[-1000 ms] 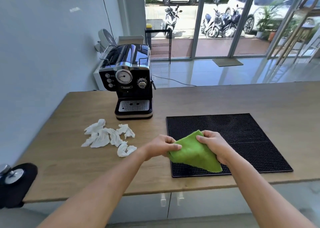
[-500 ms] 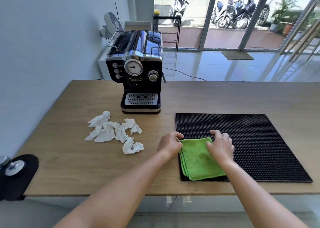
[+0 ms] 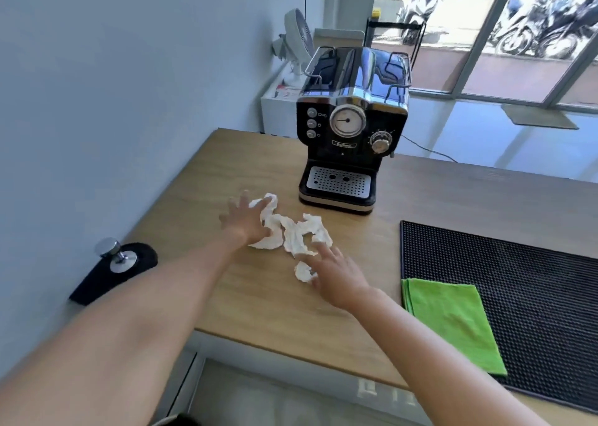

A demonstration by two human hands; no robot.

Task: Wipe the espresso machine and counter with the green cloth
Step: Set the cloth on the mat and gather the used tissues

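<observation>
The green cloth point(image 3: 451, 325) lies folded and flat on the near left corner of the black rubber mat point(image 3: 530, 296), with no hand on it. The black and chrome espresso machine point(image 3: 351, 128) stands at the back of the wooden counter point(image 3: 207, 192). Crumpled white tissues point(image 3: 296, 231) lie in front of the machine. My left hand point(image 3: 244, 220) rests with spread fingers on the left end of the tissues. My right hand point(image 3: 333, 276) touches their right end, fingers apart, with one small piece under its thumb side.
A steel tamper point(image 3: 115, 254) stands on a black pad point(image 3: 113, 273) at the counter's left edge by the wall. A small white fan point(image 3: 296, 42) sits on a white cabinet behind the counter. Glass doors and parked motorbikes fill the background.
Both hands let go of the green cloth after laying it folded on the mat. They moved left onto the white tissues, and the view turned left.
</observation>
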